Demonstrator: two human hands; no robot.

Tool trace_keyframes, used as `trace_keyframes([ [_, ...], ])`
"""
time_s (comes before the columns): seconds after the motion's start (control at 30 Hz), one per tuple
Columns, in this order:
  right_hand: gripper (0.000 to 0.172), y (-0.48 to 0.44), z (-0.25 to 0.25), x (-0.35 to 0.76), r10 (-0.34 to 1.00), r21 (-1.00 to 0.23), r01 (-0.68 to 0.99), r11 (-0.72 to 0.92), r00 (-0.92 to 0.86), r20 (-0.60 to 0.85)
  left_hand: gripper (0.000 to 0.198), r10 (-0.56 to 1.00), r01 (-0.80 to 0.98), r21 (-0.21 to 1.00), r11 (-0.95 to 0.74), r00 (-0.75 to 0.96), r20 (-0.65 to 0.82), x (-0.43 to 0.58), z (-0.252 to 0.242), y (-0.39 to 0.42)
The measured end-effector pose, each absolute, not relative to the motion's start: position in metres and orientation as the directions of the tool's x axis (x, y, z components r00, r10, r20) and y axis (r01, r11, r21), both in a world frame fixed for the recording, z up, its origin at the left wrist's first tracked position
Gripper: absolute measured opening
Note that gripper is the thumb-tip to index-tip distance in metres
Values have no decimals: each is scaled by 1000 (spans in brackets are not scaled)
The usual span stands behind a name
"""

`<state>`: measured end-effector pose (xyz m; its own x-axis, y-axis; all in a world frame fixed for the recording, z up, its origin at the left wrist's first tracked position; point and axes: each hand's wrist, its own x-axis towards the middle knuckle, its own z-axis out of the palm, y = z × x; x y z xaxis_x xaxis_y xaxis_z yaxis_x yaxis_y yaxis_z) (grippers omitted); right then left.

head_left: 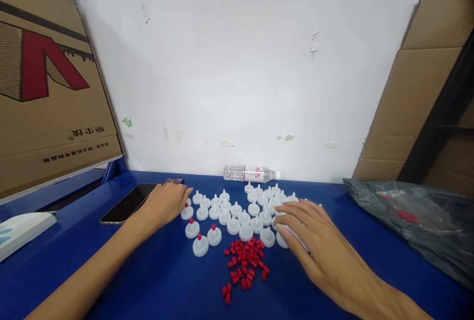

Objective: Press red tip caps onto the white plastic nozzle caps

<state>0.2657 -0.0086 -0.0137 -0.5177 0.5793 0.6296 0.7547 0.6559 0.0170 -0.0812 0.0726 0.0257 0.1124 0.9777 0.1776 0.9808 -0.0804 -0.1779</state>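
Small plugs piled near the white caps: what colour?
Red; the plugs show best in head view.

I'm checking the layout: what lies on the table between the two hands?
The head view shows white caps clustered between the left hand and the right hand.

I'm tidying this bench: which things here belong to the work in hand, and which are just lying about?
In hand: white caps, red tips, with the left hand and right hand at the caps.
Lying about: phone, water bottle, plastic bag, cardboard box.
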Motion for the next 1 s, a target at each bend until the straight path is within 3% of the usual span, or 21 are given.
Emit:
trace_keyframes([
  [0.2,27,-7,-18,267,603,12,773,634,-504,618,45,958,981,-165,-107,146,246,-74,30,69],
  [0.4,27,-6,-17,267,594,24,776,630,-502,629,42,892,960,-123,-252,279,356,-72,29,70],
  [0.57,28,-7,-16,266,580,16,771,637,-494,648,37,854,915,-71,-398,397,335,-69,25,64],
  [0.8,29,-9,-15,265,583,13,758,652,-512,631,33,838,885,-20,-465,447,313,-71,15,66],
  [1.0,28,-12,-10,264,575,3,746,666,-517,634,29,787,856,-6,-516,477,391,-68,27,60],
])
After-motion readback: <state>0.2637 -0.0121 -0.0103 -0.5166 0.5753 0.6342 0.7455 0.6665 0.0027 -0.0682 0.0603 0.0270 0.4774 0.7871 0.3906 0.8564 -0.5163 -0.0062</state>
